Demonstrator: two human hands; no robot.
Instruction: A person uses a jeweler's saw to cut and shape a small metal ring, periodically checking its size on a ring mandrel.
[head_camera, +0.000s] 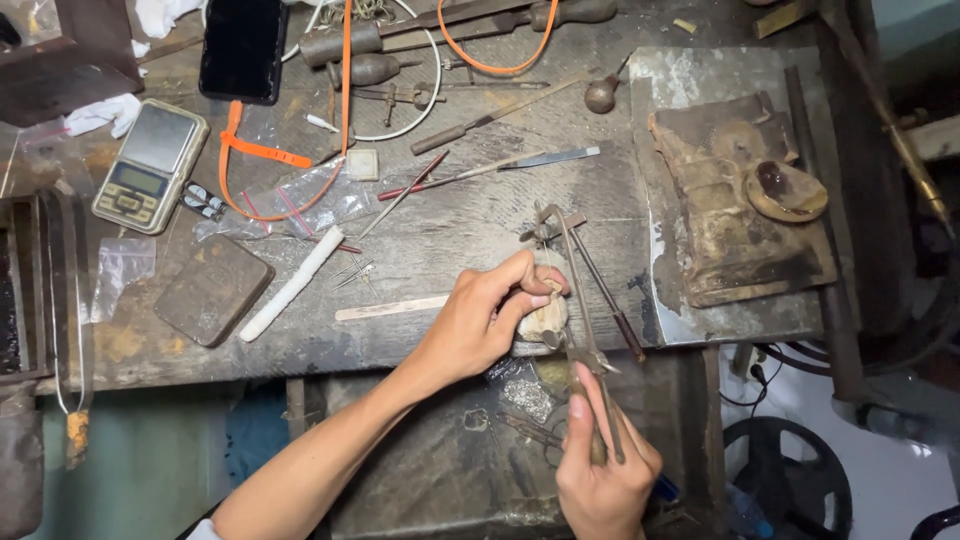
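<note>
- At six o'clock on the worn tabletop (480, 240), the left hand (480, 325) presses a small pale lump (545, 320) against the tabletop's front edge, fingers curled over it and thumb closed against its side.
- Below it, at about five o'clock, the right hand (600, 475) has its grip pressed together around the handle of a thin metal saw frame (580, 290), which runs up toward twelve o'clock across the lump.
- Judging by how things lie, the work on the lump looks under way rather than finished: the frame is set against the piece and both hands are engaged. I cannot tell how deep any cut goes, since the fingers hide the contact.
- At nine o'clock lie a white stick (292, 284) and a flat dark block (212, 290); further out, at ten o'clock, a pocket scale (150, 165) and a black phone (243, 48).
- At two o'clock sits a charred, brown block (735, 195); files and gravers (470, 125) lie scattered toward twelve o'clock.
</note>
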